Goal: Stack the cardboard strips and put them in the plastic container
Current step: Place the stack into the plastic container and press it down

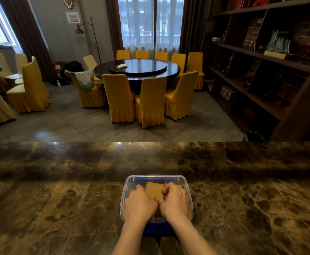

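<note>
I see the plastic container (pixel 127 184) sitting on the marble desk (pixel 58 199), near the front edge and roughly centred. Lots of bare desk to the left, right and behind it; the desk's far edge runs straight across the view, w/ tiled floor beyond. Container's far rim has a blue clip (pixel 156 179); a blue part also shows at the near end, mostly covered by the wrists.

Cardboard strips (pixel 154 190) lie inside the container, brown, flat. Only the far part of the stack shows betw. the hands; the rest is under the palms, so I can't count strips or judge how square the stack sits. Near container wall is hidden too.

Left hand (pixel 140 205) is palm-down inside the container, on the left part of the strips, fingers (pixel 138 188) reaching fwd and slightly curled. Right hand (pixel 176 202) is palm-down on the right part, its fingers (pixel 167 188) bent onto the cardboard's edge. Thumbs meet in the middle. Both hands touch the cardboard, but I can't tell whether either is gripping it or just pressing on top.
</note>
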